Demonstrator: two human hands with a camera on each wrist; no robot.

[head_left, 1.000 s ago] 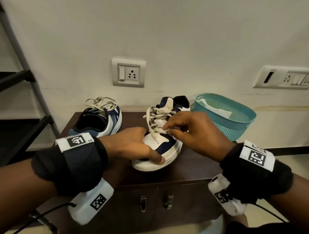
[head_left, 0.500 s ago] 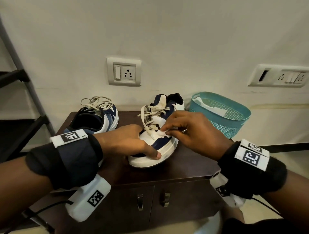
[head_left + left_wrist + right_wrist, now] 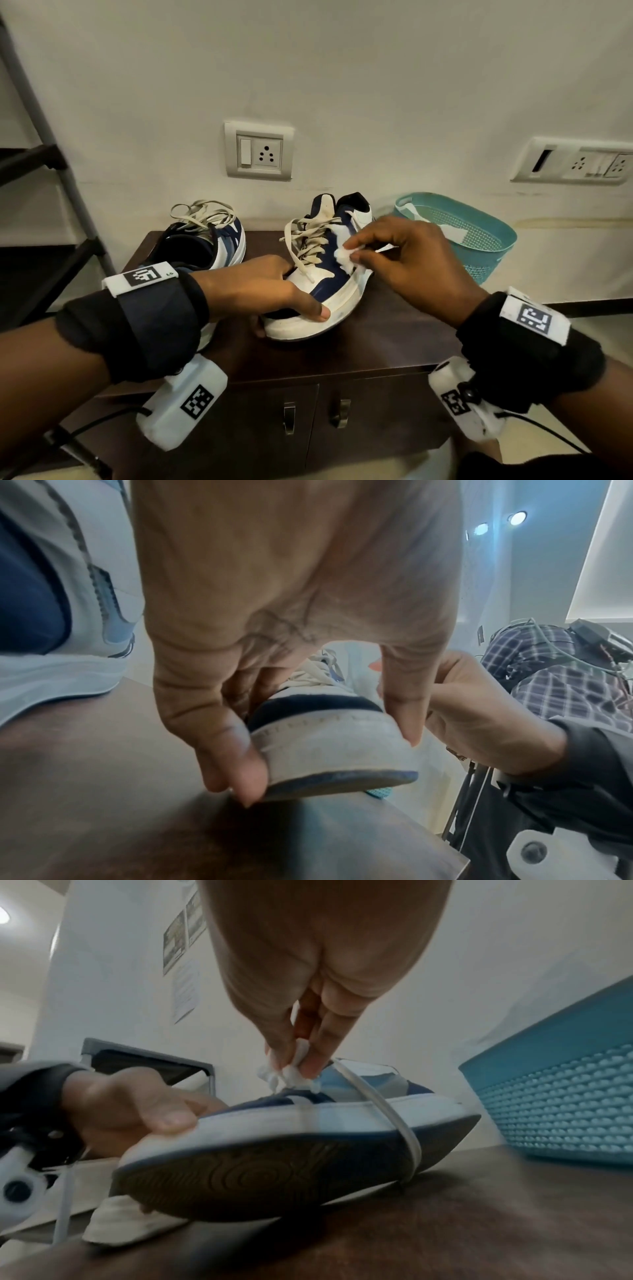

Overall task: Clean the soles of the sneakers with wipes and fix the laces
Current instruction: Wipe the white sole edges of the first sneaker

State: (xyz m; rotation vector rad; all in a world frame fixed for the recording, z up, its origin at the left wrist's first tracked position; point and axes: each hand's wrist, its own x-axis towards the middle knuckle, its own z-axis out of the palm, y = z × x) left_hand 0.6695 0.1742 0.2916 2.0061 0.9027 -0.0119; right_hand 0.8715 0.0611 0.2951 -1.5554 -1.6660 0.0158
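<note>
Two sneakers on dark bench (image 3: 394, 329), near sneaker (image 3: 322, 274) tilted with toe raised, left hand (image 3: 260, 291) gripping its toe, right hand (image 3: 407, 263) pinching crumpled white wipe (image 3: 344, 257) against its side, second sneaker (image 3: 212, 243) left, teal basket (image 3: 479, 246) right.

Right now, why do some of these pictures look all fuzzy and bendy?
Head view: sharp, but the wide lens bends the wall edges. Left wrist view: the left hand sits so near that it looks huge; the sneaker toe is soft. Right wrist view: the lace and the basket are smeared, the sole looks dark, and the wipe is blurry.
</note>
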